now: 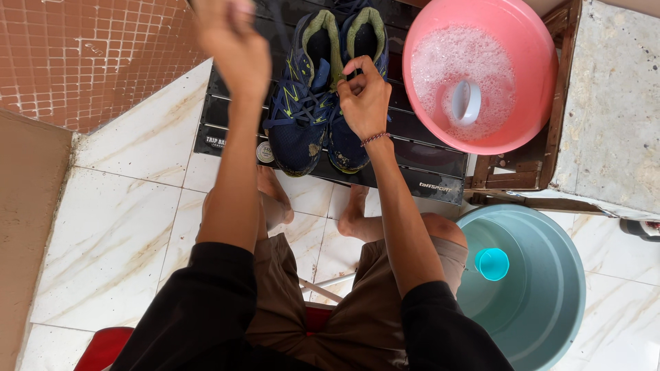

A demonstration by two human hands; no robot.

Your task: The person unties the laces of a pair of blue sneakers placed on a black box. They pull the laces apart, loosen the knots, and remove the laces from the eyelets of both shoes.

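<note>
Head view, looking straight down: pair of navy sneakers (323, 96) w/ green lining and yellow-green accents sits side by side on a black slatted worktop (426, 175), toes toward the person, both muddy at the front. Right hand (364, 99) rests on the right shoe's tongue area, fingers pinched narrow on what looks like a lace or the tongue edge; can't tell which. Left hand (230, 45) is raised above the left shoe, blurred, closed around a dark lace (278, 24) running up from it. Just right of the shoes, a pink basin (543, 62) of soapy water w/ a white cup (466, 103) in it. Lower right on the tile floor (117, 233), a grey-green bucket (557, 302) w/ a turquoise scoop (491, 264) inside.
</note>
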